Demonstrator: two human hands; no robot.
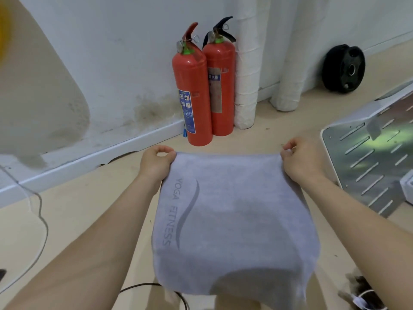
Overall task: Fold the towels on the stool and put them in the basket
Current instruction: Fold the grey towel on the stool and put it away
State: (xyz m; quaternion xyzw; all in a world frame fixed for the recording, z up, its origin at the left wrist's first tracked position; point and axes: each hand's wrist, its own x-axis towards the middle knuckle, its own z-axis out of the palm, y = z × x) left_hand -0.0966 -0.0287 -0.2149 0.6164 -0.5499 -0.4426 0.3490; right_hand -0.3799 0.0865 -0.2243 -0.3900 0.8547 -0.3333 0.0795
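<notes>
While the grey towel (232, 220) hangs out in front over the floor (78, 209), left hand (156, 163) and right hand (299, 159) each have a tight pinch grip on a top corner.

Gym: weight plate (344, 68), fitness-branded towel (232, 211).

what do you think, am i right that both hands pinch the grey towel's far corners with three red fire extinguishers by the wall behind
Not three: the head view shows two red fire extinguishers by the wall. The left hand and right hand do pinch the far corners of the grey towel.
</notes>
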